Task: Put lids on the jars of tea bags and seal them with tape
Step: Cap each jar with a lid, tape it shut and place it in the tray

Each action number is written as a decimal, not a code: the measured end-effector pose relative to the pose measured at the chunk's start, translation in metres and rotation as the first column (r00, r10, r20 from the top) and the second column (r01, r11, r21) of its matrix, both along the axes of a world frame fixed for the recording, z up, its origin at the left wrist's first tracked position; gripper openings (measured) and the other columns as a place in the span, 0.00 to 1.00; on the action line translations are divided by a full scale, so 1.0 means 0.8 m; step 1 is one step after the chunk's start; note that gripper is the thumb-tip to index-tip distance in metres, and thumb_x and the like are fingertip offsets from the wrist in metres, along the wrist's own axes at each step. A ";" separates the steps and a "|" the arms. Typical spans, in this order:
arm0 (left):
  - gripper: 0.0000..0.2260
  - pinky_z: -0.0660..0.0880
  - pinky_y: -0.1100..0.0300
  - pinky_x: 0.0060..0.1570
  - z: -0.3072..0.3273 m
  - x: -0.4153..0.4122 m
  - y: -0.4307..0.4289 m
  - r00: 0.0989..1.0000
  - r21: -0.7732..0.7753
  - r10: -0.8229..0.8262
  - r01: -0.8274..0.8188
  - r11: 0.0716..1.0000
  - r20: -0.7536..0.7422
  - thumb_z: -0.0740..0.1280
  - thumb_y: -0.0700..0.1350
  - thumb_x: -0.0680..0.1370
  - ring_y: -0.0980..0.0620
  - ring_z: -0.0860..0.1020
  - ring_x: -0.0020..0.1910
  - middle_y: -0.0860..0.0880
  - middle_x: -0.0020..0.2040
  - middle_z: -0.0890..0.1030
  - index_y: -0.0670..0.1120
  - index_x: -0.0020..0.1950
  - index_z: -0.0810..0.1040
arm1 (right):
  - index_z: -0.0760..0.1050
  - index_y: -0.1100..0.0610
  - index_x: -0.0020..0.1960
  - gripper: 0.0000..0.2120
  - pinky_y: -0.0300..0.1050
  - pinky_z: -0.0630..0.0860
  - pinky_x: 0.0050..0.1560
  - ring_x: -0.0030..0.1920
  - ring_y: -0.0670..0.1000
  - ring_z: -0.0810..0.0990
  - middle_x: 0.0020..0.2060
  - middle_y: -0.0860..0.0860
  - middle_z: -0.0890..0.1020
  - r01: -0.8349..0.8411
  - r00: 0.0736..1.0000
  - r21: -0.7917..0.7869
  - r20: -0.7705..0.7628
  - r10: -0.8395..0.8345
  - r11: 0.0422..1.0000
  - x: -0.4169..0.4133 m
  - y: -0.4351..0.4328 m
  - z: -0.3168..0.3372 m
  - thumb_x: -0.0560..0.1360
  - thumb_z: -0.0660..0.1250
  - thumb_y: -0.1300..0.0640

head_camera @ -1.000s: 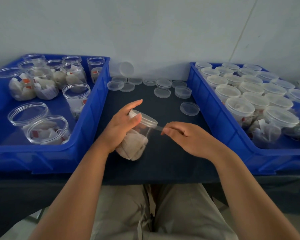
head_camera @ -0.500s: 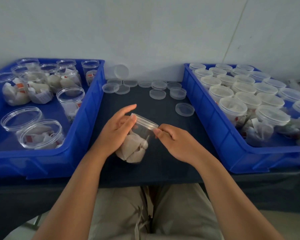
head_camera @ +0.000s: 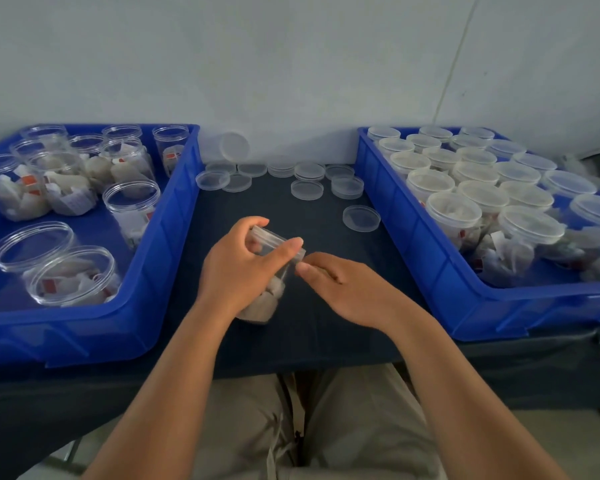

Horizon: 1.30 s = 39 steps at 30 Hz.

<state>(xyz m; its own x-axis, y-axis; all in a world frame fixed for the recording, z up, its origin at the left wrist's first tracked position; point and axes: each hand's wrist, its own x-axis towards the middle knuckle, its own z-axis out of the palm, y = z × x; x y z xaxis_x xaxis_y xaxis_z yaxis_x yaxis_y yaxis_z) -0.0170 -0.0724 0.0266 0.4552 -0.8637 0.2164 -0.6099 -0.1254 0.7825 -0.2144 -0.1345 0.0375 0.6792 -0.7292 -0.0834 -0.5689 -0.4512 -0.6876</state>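
A clear lidded jar of tea bags stands tilted on the dark table between the two bins. My left hand grips it, with thumb and fingers curled over the lid's rim. My right hand touches the jar's right side just under the lid with its fingertips pinched together. Clear tape is too faint to make out there. Loose clear lids lie farther back on the table.
A blue bin on the left holds open jars of tea bags. A blue bin on the right holds several lidded jars. More lids lie near the wall, one leaning upright.
My right hand has moved in from the stretched tape to the jar's side. My left hand's fingers have curled further over the lid and the jar has turned a little.
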 end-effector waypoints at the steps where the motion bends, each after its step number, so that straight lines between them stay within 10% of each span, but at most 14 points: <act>1: 0.34 0.71 0.64 0.45 -0.001 0.003 0.000 0.999 -0.007 -0.027 0.027 1.000 -0.019 0.65 0.82 0.65 0.65 0.77 0.52 0.64 0.53 0.78 0.67 0.66 0.72 | 0.73 0.33 0.67 0.25 0.44 0.73 0.54 0.56 0.38 0.78 0.59 0.36 0.80 -0.019 1.000 0.012 -0.009 0.019 1.000 -0.003 -0.001 -0.001 0.79 0.49 0.25; 7: 0.25 0.78 0.59 0.49 0.002 0.032 0.009 0.938 -0.130 -0.114 0.074 0.989 -0.326 0.69 0.72 0.70 0.62 0.84 0.50 0.63 0.52 0.84 0.59 0.60 0.81 | 0.74 0.31 0.60 0.21 0.40 0.74 0.42 0.42 0.35 0.80 0.42 0.34 0.81 -0.043 0.999 -0.030 0.017 0.044 0.999 -0.019 -0.002 0.008 0.77 0.51 0.24; 15: 0.24 0.81 0.55 0.54 -0.019 0.046 0.009 0.800 -0.108 -0.255 0.235 0.966 -0.543 0.62 0.65 0.77 0.50 0.85 0.57 0.48 0.59 0.85 0.51 0.64 0.80 | 0.77 0.34 0.56 0.11 0.50 0.80 0.45 0.43 0.44 0.80 0.44 0.43 0.82 -0.022 0.999 -0.105 -0.036 0.018 0.994 -0.007 -0.014 0.002 0.86 0.56 0.39; 20: 0.17 0.80 0.64 0.48 -0.013 0.045 0.009 0.890 -0.090 -0.267 0.252 0.964 -0.369 0.60 0.63 0.83 0.56 0.84 0.55 0.53 0.56 0.84 0.55 0.61 0.81 | 0.77 0.39 0.55 0.11 0.39 0.70 0.38 0.43 0.37 0.78 0.40 0.42 0.81 -0.020 1.000 -0.173 -0.023 0.016 0.985 0.007 0.000 -0.005 0.87 0.56 0.43; 26: 0.18 0.74 0.60 0.59 0.011 0.034 0.017 0.949 -0.008 -0.275 0.277 0.961 -0.153 0.55 0.72 0.80 0.72 0.76 0.57 0.74 0.58 0.77 0.74 0.68 0.71 | 0.76 0.43 0.54 0.12 0.47 0.78 0.41 0.39 0.45 0.79 0.38 0.45 0.80 -0.003 1.000 -0.247 -0.020 -0.001 0.969 0.008 0.013 0.002 0.88 0.55 0.45; 31: 0.35 0.78 0.60 0.43 0.002 -0.006 0.018 0.994 0.019 -0.102 0.103 0.995 -0.024 0.66 0.85 0.57 0.62 0.80 0.48 0.63 0.51 0.78 0.68 0.56 0.67 | 0.77 0.43 0.55 0.12 0.51 0.81 0.45 0.41 0.45 0.81 0.40 0.45 0.82 -0.008 1.000 -0.219 -0.015 0.005 0.976 0.005 0.014 0.002 0.87 0.55 0.45; 39: 0.32 0.77 0.63 0.41 0.004 0.019 0.009 0.970 -0.043 -0.138 0.132 0.990 -0.199 0.74 0.80 0.57 0.65 0.81 0.47 0.61 0.49 0.82 0.66 0.53 0.74 | 0.76 0.41 0.50 0.12 0.39 0.70 0.39 0.38 0.40 0.77 0.41 0.41 0.80 -0.099 0.994 -0.100 0.026 0.102 0.990 -0.001 0.015 0.016 0.86 0.57 0.42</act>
<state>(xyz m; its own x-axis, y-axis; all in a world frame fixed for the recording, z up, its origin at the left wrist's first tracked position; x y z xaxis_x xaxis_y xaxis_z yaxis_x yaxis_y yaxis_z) -0.0021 -0.0649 0.0298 0.3717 -0.9149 0.1578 -0.4490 -0.0284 0.8931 -0.2149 -0.1222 0.0500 0.7504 -0.6609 0.0077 -0.4966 -0.5716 -0.6532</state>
